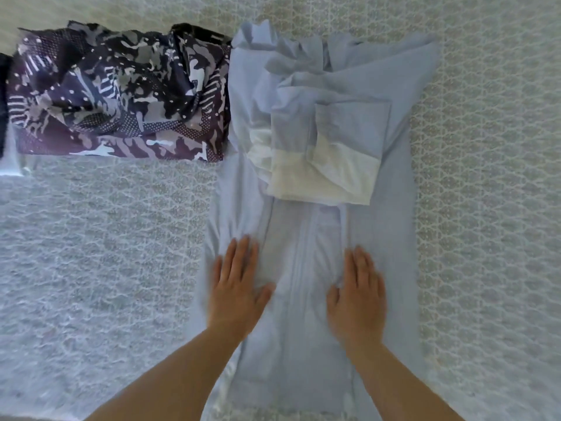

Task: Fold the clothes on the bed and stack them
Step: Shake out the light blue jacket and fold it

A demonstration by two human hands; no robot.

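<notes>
In the head view, a pale blue shirt (303, 226) is laid lengthwise on the patterned bedspread (91, 253), its sleeves folded in so that the white cuffs (321, 174) are gathered on its upper half. The left hand (239, 287) and the right hand (356, 299) are pressed flat on the lower half, fingers extended, nothing being gripped, placed apart on either side of the centre line. A dark camouflage-print garment (118, 95) is heaped just beside the shirt's upper left edge.
</notes>
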